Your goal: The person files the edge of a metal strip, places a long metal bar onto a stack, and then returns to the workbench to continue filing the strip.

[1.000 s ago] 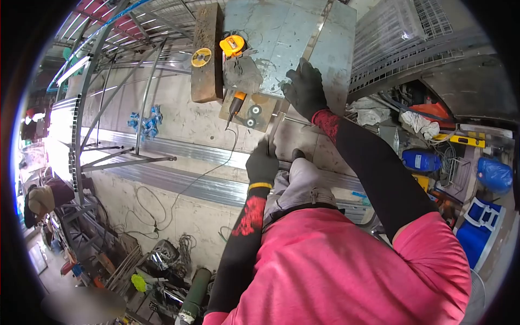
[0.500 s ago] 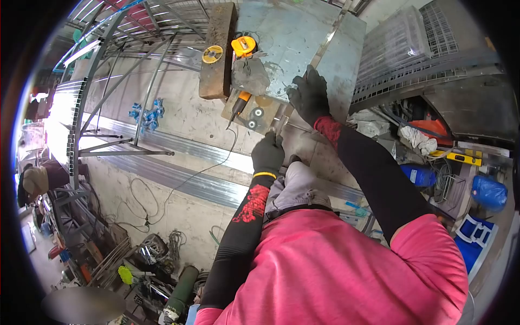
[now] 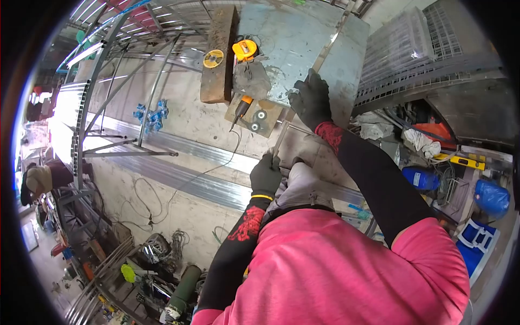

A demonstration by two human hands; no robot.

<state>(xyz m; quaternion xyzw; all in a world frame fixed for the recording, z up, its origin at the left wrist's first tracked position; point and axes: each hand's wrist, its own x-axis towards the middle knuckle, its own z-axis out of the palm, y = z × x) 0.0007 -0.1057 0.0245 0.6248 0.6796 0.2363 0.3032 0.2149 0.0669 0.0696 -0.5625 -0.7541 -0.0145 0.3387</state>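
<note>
Left hand (image 3: 266, 174), gloved: closed on lower end of thin metal rod (image 3: 279, 140), now lower down it than half a second ago; judged a re-grip. Right hand (image 3: 310, 100), gloved: pressed flat at rod's upper end on metal sheet (image 3: 292, 38), unmoved. Angle grinder (image 3: 246, 81): at 10 o'clock of right hand. Wooden block (image 3: 219, 54): 9 o'clock of grinder.

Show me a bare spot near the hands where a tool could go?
Bare floor lies between the wood block and the long rails. The metal sheet beyond the right hand is mostly bare. Clutter fills the bins at right. The left hand grips a bar.
</note>
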